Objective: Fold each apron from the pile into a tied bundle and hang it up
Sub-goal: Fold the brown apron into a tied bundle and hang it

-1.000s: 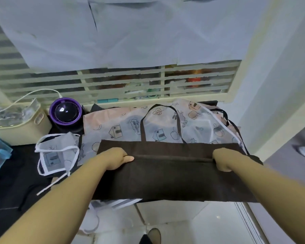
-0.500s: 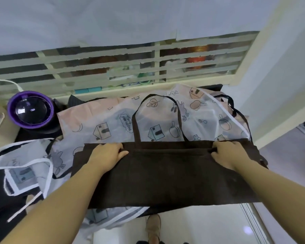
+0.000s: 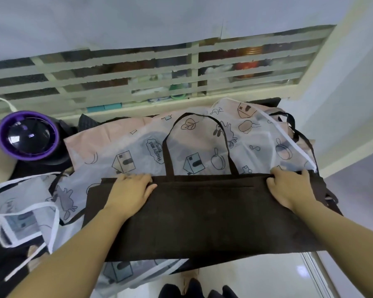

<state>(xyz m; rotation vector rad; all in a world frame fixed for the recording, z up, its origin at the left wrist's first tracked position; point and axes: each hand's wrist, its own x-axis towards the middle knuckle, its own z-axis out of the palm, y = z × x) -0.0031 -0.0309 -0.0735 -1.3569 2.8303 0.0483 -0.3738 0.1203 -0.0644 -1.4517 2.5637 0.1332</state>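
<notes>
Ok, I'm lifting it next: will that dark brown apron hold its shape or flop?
Probably floppy: the brown apron lies folded flat, following the printed aprons beneath. Likely light, thin cloth. Its neck loop would probably dangle.

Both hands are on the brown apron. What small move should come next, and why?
Probably fold the brown apron toward the body: it lies as a wide flat band, with the left hand and right hand at its far edge.
</notes>
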